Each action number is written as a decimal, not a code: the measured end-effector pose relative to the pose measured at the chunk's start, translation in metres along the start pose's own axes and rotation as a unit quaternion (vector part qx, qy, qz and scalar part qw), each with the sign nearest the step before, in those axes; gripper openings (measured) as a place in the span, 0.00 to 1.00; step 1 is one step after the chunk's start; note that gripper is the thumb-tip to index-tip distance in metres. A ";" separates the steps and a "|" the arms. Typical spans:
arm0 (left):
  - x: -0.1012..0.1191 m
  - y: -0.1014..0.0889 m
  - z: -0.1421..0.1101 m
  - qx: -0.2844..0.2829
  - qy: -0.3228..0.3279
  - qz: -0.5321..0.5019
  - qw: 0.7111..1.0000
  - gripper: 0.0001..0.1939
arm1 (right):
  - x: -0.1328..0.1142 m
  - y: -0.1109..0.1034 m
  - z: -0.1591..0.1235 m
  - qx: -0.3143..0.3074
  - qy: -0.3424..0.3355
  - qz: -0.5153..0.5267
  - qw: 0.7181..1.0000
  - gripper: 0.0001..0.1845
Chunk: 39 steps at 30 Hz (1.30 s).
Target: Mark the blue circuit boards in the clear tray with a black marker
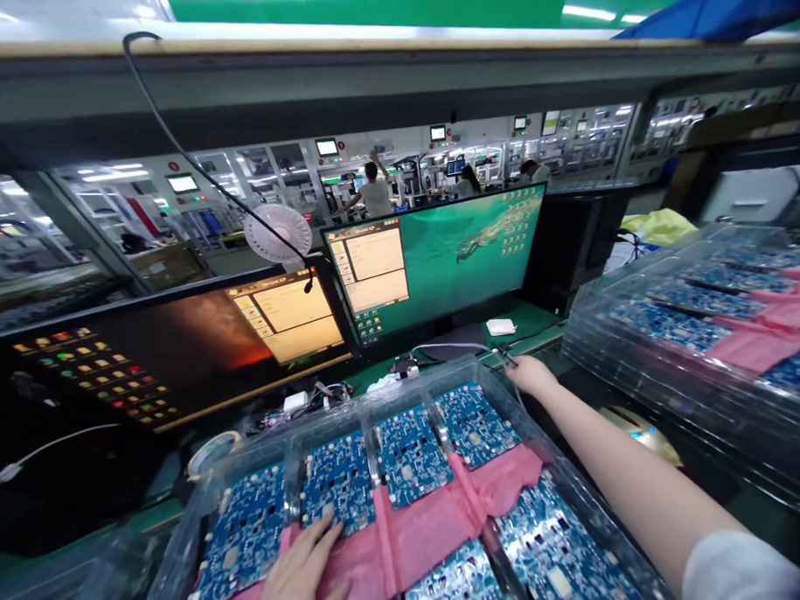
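In front of me is a clear plastic tray (168,554) with blue circuit boards (411,454) in its compartments. A pink sheet (431,533) runs across the middle of the boards. My left hand (305,568) lies open on the near left part of that sheet, its fingertips by the lower edge of a board. Beyond the tray's far right corner, my right hand (532,376) is closed on a thin cable (503,353). The cable's end is too small to make out.
Two monitors (434,257) stand behind the tray, with a black computer case (572,245) beside them. Stacked plastic trays (633,378) of boards are at right. A white box (500,326) lies by my right hand. Loose cables (318,395) lie behind the tray. A black cable (201,166) hangs from the shelf.
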State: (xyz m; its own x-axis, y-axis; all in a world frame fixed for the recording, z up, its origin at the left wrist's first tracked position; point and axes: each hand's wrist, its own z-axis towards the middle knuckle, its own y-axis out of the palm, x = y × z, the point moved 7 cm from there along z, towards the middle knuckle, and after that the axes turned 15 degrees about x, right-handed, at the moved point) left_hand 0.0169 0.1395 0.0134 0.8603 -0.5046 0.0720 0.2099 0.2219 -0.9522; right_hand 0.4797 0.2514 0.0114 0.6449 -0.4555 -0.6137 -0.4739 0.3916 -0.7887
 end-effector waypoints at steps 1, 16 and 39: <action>0.000 0.001 0.000 -0.010 -0.002 0.004 1.000 0.23 | -0.010 -0.014 0.000 0.024 -0.003 0.027 0.999 0.12; 0.017 -0.010 0.003 -0.040 -0.017 -0.020 0.999 0.25 | -0.121 0.018 -0.200 -0.418 -0.012 0.344 0.841 0.18; 0.020 -0.007 -0.003 -0.049 -0.016 -0.056 0.997 0.26 | -0.047 0.041 -0.121 -0.079 -0.037 0.100 0.991 0.13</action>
State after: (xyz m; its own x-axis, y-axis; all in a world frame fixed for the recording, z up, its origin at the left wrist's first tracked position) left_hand 0.0309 0.1252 0.0201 0.8493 -0.4936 0.1872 0.2599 0.0824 -0.9621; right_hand 0.3578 0.1923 0.0031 0.5685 -0.3188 -0.7584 -0.6807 0.3355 -0.6512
